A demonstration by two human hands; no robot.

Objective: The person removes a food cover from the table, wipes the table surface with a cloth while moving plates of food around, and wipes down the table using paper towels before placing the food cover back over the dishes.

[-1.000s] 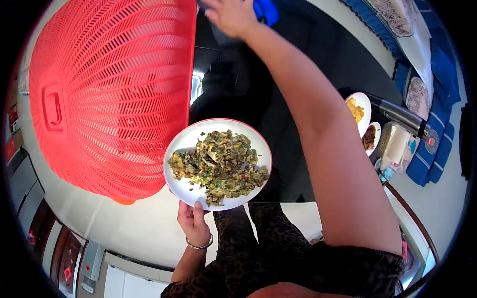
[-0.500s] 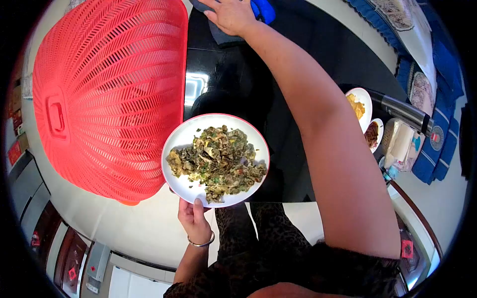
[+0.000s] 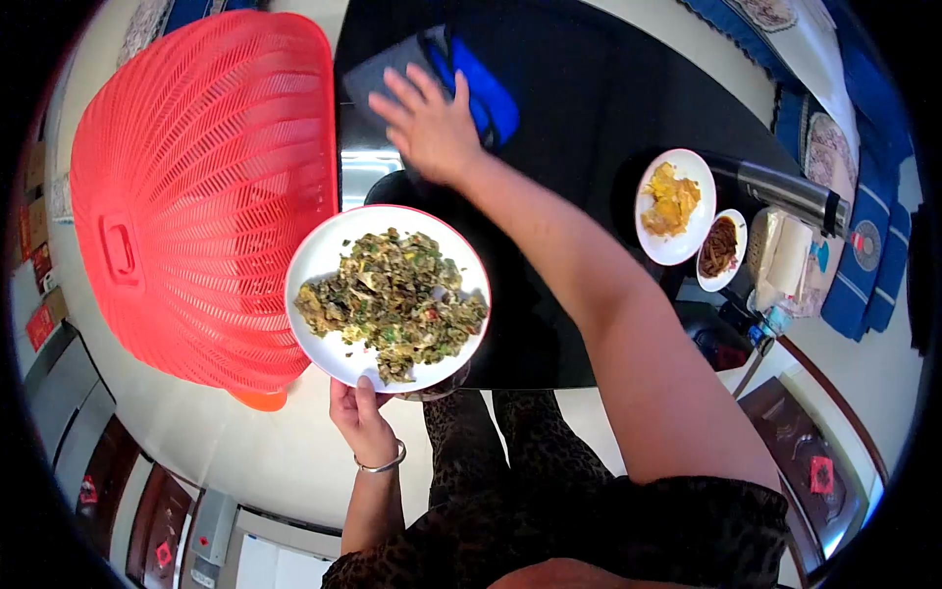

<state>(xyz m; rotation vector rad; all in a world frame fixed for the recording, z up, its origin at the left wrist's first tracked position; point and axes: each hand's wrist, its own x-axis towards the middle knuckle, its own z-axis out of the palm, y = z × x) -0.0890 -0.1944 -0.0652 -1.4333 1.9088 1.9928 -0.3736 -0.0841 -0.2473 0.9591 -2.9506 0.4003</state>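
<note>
White plate (image 3: 319,260) at nine o'clock, left grip (image 3: 360,422) closed on its near rim, thumb on top, likely keeping food (image 3: 392,304) level; right grip (image 3: 439,137) open, twelve o'clock, by blue-grey cloth (image 3: 494,101).

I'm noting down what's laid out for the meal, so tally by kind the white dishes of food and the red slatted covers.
White dishes of food: 3 (large round plate of chopped greenish food, oval-looking plate of yellow food, small dish of dark brown strips)
Large red slatted plastic cover: 1
Total: 4
</note>
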